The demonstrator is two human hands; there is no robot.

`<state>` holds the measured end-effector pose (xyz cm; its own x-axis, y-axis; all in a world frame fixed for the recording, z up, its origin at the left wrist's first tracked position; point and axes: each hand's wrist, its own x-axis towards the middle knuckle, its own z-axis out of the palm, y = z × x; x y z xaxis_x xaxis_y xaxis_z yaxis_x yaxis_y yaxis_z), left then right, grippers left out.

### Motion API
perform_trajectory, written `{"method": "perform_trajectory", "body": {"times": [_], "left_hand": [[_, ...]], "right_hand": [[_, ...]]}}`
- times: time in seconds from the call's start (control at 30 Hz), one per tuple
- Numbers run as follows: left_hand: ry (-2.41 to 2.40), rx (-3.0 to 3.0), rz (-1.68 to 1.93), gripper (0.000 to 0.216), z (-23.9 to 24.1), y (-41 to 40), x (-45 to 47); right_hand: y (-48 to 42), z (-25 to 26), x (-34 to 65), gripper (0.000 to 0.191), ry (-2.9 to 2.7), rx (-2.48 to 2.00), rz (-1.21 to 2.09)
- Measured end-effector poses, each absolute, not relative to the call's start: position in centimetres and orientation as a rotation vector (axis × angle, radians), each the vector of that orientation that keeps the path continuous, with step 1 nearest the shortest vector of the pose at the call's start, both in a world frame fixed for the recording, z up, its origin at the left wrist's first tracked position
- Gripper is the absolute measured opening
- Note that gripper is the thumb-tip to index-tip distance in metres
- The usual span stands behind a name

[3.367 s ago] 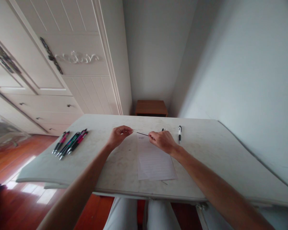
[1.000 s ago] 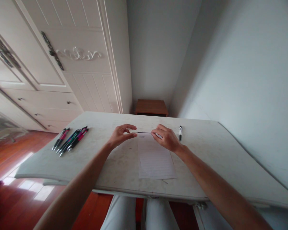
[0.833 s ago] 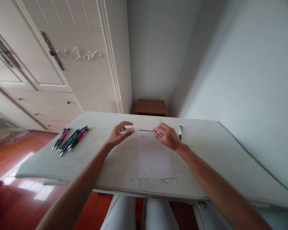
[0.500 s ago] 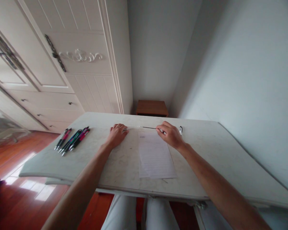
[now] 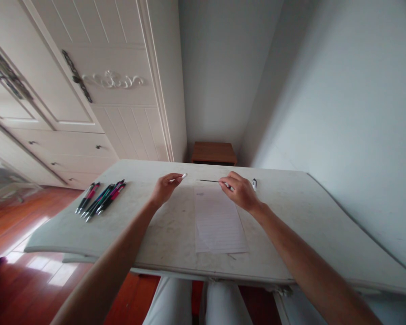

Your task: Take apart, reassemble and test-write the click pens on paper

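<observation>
Ops: Layout? Biggest first.

Me: White wardrobe stood ahead-left. Pale bench ran in front of me, a low brown wooden box past its far edge. Lined paper lay flat in the middle, looked like two sheets slightly out of square. It sat between my forearms, presumably since that's the easy working zone.

Ops: Pens?

Me: Pen cluster on the left: black, pink, green, silver ends toward me. Guess they were parked sideways to stay out of my arms' way.

Ops: Grip state?

Me: Both narrow. Left grip pinched thumb to fingers, right grip the same, the two apart and facing across the paper's top edge. Facing ends in, probably so I could see both parts at once.

Ops: Anything beside the right one?

Me: One white pen with a black clip, just behind the hand, mostly hidden by it.

Ops: And the held parts?

Me: Right had a thin dark rod, pointing left, near level, pale at the tip, just past the paper's top edge. Held toward one end, which I'd say left the length free. A dark bit also showed under those fingers; couldn't tell if it was the same rod. Left had the white piece: short, stubby, plain, poking out past the fingertips. Rod and piece weren't touching.
</observation>
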<state>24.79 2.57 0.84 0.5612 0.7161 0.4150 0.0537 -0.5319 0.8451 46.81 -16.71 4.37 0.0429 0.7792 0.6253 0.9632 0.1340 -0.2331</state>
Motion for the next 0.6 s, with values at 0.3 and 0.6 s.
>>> {"method": "perform_trajectory", "body": {"times": [0.3,0.6], "left_hand": [[0.569,2.181,0.996,0.031,0.35,2.29,24.51],[0.523,2.242,1.015,0.024,0.51,2.15,24.59]], "right_hand": [[-16.57,4.01,47.00,0.022,-1.804,-1.695,-0.418],[-16.61,4.05,47.04,0.021,-1.836,-1.765,-0.379]]}}
